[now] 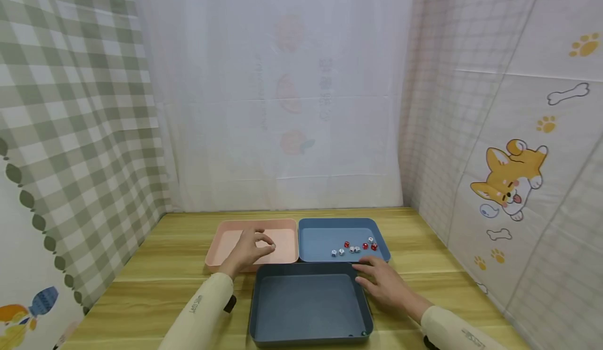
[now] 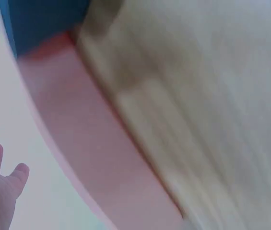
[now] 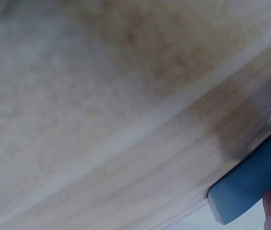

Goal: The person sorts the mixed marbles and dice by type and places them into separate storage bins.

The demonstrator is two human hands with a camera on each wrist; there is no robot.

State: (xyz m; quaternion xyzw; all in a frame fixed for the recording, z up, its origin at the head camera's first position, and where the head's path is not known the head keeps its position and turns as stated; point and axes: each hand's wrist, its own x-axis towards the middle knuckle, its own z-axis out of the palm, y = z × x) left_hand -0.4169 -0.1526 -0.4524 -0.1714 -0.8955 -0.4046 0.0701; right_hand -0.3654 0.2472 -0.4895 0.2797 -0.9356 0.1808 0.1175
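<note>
In the head view my left hand is over the pink tray. Its thumb and index finger meet around a tiny white die, mostly covered by the fingertips. The left wrist view catches only part of that hand beyond the pink tray's wall. My right hand, fingers loosely spread, lies by the far right corner of the dark tray, close to the blue tray's front edge. Inside the blue tray are several white dice and red dice.
Two small dark pieces lie in the dark tray's near right corner. All three trays stand together on a wooden table. A white curtain closes off the back, with patterned cloth along the sides.
</note>
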